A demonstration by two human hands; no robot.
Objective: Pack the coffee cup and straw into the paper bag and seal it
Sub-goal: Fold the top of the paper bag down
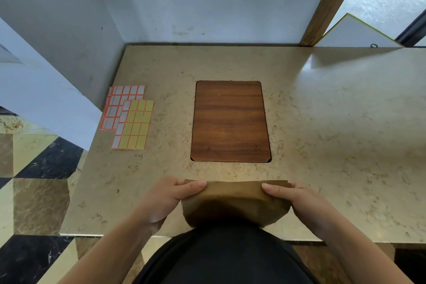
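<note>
White walls stand behind a speckled tan surface [322, 110] with a brown wooden panel [230, 121] set into its middle. Two sheets of stickers [129, 117], one orange-edged and one yellow, lie well off to the left, near the wall. Close to the person's body, at the near edge, sits the brown paper bag [232, 203], with its top folded flat. No cup or straw can be seen, so they are likely inside, but the bag hides that. The left hand [166, 198] holds the left end of the fold and the right hand [297, 200] holds the right end. The fingers [193, 185] of both hands are closed on the bag, thumbs lying on top of the fold and pointing toward each other, the other fingers tucked behind or under the paper. The middle of the fold is bare between the two thumbs. Things could go wrong from here. If a hand lets go to reach for a sticker, the fold may spring open, because paper likes to unbend. If the hands press down too hard, they may crush the cup or tip it, and coffee may spill. The bag also sits close to the near edge, so a bump may push it off.
</note>
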